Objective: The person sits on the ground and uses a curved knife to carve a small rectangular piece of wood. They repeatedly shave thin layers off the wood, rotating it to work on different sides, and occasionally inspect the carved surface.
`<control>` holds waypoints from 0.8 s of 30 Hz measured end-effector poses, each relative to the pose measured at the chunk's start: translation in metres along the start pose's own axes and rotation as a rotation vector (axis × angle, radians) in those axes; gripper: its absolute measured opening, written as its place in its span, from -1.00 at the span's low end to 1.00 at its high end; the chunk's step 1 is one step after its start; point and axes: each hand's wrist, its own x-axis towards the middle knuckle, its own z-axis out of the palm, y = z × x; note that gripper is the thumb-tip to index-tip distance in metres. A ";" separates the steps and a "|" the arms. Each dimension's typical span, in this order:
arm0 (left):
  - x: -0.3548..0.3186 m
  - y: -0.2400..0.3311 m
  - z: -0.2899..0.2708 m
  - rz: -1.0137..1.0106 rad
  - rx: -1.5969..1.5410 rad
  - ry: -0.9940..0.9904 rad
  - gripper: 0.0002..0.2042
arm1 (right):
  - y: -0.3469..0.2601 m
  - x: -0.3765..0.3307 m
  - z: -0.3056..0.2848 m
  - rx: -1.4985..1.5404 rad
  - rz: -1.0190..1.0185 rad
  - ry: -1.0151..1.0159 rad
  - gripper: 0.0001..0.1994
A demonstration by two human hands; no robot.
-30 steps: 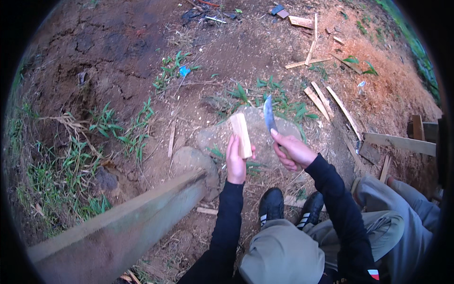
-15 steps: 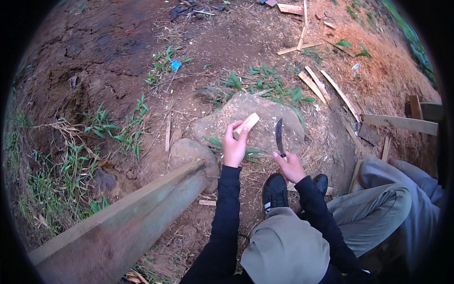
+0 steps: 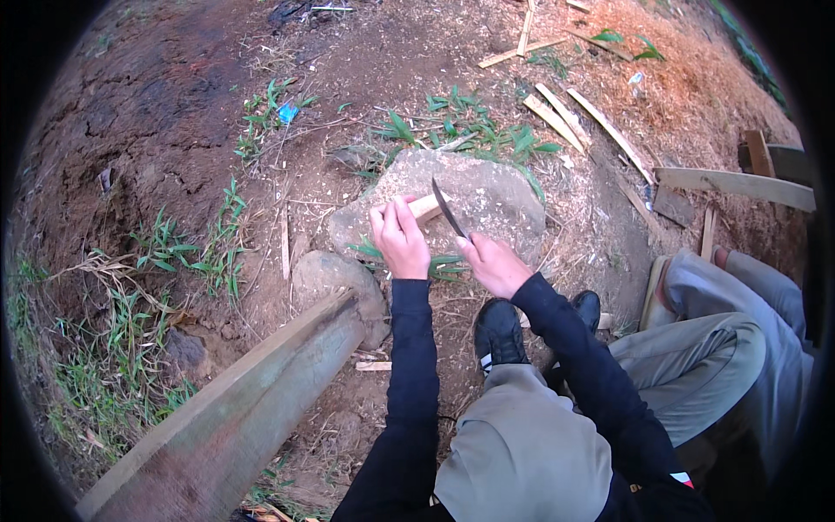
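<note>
A short pale block of wood (image 3: 424, 208) is gripped by my left hand (image 3: 403, 240), its far end sticking out to the right of the fingers. My right hand (image 3: 495, 264) is closed round the handle of a knife with a dark curved blade (image 3: 446, 207); the handle is mostly hidden in the fist. The blade slants up and left and lies against or right beside the wood's end; contact cannot be told for sure. Both hands are over the near side of a large flat stone (image 3: 487, 191) dusted with shavings.
A thick wooden plank (image 3: 235, 396) slants in from the lower left, its end by a smaller rock (image 3: 330, 271). Wood strips (image 3: 557, 122) lie at the upper right. Another person's legs (image 3: 731, 296) are close on the right, near a board (image 3: 735, 186).
My right hand has brought the knife up and left to the wood. My left hand has turned the block so that it points right. The view has shifted slightly.
</note>
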 end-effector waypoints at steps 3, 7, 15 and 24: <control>0.005 0.002 0.012 -0.106 -0.009 0.046 -0.71 | 0.003 0.004 0.006 -0.014 -0.008 0.018 -0.58; 0.003 -0.005 0.021 -0.129 -0.016 0.099 -0.71 | -0.005 -0.002 0.012 -0.046 -0.010 0.077 -0.58; -0.001 0.002 0.029 -0.292 -0.131 0.155 -0.74 | -0.004 -0.006 0.011 -0.062 0.032 0.139 -0.57; -0.010 0.004 0.037 -0.259 -0.187 0.216 -0.80 | -0.003 -0.005 0.022 -0.126 -0.051 0.199 -0.60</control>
